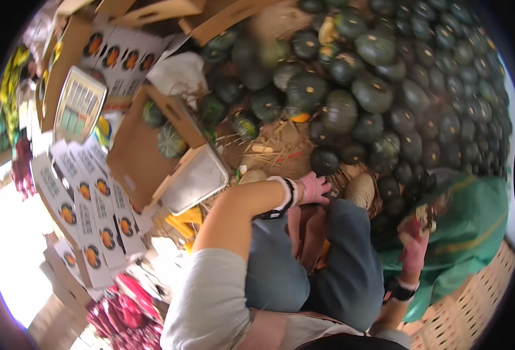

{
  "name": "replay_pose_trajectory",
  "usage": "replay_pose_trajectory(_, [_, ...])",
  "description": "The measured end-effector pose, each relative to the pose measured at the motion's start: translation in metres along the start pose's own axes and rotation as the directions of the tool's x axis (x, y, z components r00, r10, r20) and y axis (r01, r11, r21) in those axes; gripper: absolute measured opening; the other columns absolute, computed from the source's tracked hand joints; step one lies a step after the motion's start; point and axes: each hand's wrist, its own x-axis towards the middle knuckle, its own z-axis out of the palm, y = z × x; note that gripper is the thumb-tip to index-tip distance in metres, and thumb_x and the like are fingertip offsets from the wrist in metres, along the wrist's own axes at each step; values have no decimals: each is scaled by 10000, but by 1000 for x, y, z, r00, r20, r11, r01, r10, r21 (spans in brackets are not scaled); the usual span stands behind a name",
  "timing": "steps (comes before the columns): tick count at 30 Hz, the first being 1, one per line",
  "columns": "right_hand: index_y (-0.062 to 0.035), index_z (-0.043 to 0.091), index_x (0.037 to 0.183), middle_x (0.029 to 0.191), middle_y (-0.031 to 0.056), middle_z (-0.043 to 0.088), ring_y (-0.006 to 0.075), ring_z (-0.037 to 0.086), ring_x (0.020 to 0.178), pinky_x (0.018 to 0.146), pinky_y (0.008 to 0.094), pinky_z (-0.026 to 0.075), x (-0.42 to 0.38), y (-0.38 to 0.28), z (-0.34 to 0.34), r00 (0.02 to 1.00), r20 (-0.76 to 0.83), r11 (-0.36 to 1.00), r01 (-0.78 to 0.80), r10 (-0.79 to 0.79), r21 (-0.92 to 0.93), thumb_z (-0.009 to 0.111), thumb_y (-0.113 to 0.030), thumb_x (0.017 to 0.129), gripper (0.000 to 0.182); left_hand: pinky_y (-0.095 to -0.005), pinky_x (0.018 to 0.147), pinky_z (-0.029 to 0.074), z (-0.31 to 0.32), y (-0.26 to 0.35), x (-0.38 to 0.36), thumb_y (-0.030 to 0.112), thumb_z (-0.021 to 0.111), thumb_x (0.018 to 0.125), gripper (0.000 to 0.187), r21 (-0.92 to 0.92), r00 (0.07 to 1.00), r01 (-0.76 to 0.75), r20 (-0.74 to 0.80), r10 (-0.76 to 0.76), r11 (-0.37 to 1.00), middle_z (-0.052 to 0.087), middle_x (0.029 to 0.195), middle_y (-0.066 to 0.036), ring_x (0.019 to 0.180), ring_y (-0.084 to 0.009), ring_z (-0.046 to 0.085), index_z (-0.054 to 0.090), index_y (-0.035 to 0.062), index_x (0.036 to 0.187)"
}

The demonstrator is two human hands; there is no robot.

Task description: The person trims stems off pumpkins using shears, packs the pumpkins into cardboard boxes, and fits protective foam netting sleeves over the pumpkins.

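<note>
While the pink-gloved left hand (pixel 313 188), loosely open, reaches near a round dark-green squash (pixel 324 161), the right hand's (pixel 413 242) grip cannot be told.

Left arm bent at the elbow, left hand (pixel 314 189) pink-gloved, fingers reaching forward and loosely spread, right forearm angled upward, right hand (pixel 413 242) raised in pink, its fingers blurred, dark bands around both wrists.

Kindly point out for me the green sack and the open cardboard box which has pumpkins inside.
Green sack (pixel 479 201): head view, on the upper part of its fabric.
Open cardboard box (pixel 134 153): head view, on its bare inside.
</note>
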Motion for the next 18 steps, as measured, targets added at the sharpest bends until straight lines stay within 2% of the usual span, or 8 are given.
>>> replay_pose_trajectory(5, [-20, 512, 947, 861, 62, 535, 153, 496, 787, 720, 260, 395, -3, -8, 18, 1000, -24, 998, -2, 3, 61, 576, -100, 650, 314, -449, 777, 449, -18, -4, -16, 324, 704, 660, 613, -131, 997, 15, 74, -5, 991, 439, 1224, -111, 1107, -329, 476, 486, 305, 1233])
replay_pose_trajectory(8, [-3, 513, 954, 878, 84, 542, 174, 505, 815, 747, 278, 400, 6, -11, 13, 991, 90, 995, 97, -97, -2, 588, -119, 652, 333, -468, 852, 441, -34, -4, -43, 345, 761, 593, 723, -537, 980, 169, 4, -197, 827, 436, 1221, -128, 1085, -361, 480, 470, 270, 1251])
replay_pose_trajectory(9, [1, 513, 958, 881, 87, 540, 177, 504, 822, 756, 279, 399, 9, -20, 14, 985, 117, 990, 135, -131, -32, 592, -123, 653, 339, -455, 932, 413, -41, -4, -61, 359, 805, 523, 854, -666, 955, 176, -63, -289, 725, 441, 1236, -153, 1092, -367, 477, 439, 207, 1280])
replay_pose_trajectory(12, [3, 508, 979, 913, 85, 535, 180, 503, 857, 813, 294, 394, 13, -44, 13, 975, 148, 978, 184, -167, -103, 592, -89, 669, 334, -442, 950, 408, -62, -15, -128, 357, 820, 524, 907, -787, 713, -111, -488, -503, 607, 449, 1242, -162, 1121, -326, 481, 406, 134, 1300])
replay_pose_trajectory(14, [2, 513, 946, 918, 84, 536, 189, 504, 884, 843, 299, 383, 10, -59, 22, 977, 57, 972, 211, -206, -100, 577, -78, 671, 294, -430, 952, 414, -83, -13, -185, 307, 802, 578, 893, -919, 641, -367, -363, -676, 145, 477, 1215, -155, 1117, -305, 495, 370, 75, 1325])
replay_pose_trajectory(16, [-6, 521, 967, 929, 73, 542, 183, 512, 874, 845, 304, 401, 23, -63, 22, 972, 92, 973, 222, -215, -63, 594, -93, 684, 305, -428, 952, 426, -78, -3, -239, 255, 764, 623, 873, -537, 574, -774, -375, -728, -334, 487, 1234, -143, 1108, -300, 512, 333, 44, 1353])
replay_pose_trajectory(17, [-10, 525, 977, 935, 68, 546, 180, 517, 869, 845, 306, 410, 28, -62, 20, 973, 92, 975, 216, -211, -48, 603, -101, 691, 310, -443, 978, 419, -53, -2, -261, 217, 716, 656, 812, -358, 533, -836, -347, -771, -416, 491, 1268, -163, 1109, -319, 526, 347, 30, 1355])
replay_pose_trajectory(18, [-14, 528, 988, 941, 63, 549, 177, 521, 863, 846, 308, 419, 22, -60, 18, 978, 66, 979, 203, -200, -38, 611, -109, 698, 316, -459, 1011, 396, -75, 10, -286, 241, 673, 700, 735, -279, 371, -917, -340, -864, -285, 488, 1293, -177, 1152, -328, 509, 385, 10, 1336])
